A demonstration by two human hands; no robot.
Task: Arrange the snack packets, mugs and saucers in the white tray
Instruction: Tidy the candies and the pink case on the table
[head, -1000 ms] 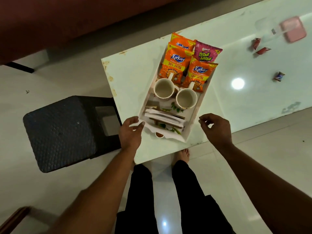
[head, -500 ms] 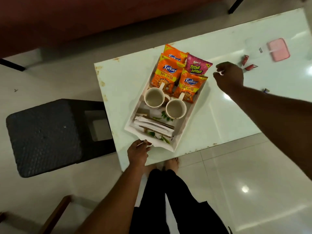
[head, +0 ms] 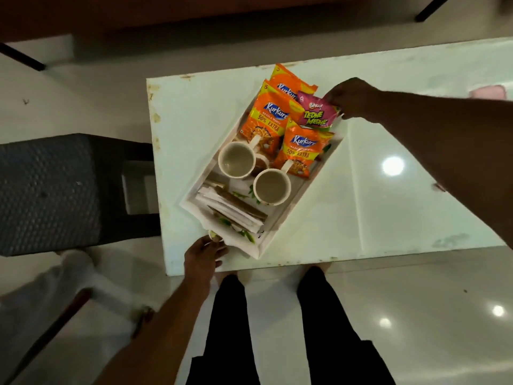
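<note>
The fingers of the right hand are curled and close on the far right corner of the pink packet, pinching it at its top edge. That packet lies at the far end of the white tray, against the tray's right wall, with its lower edge overlapping an orange packet nearer the person. Two more orange packets fill the far left of the tray: a large one along the left wall and another tucked behind it, sticking out past the far rim.

The fingers of the left hand are bent at the tray's near left corner and touch its rim. They seem to grip that corner, though blur hides how the thumb lies.

Between the two hands, two cream mugs stand upright in the middle of the tray. The left mug is by the left wall, the right mug is just beside it and nearer the right wall, and each handle points toward the packets. The saucers lie stacked and tilted at the near end, just above the left fingers.

The tray sits slanted on the white table, near its left edge, with its near corner close to the table's front edge. A blurred pink object lies well apart toward the table's far right. A black stool stands just beside the table's left edge.
</note>
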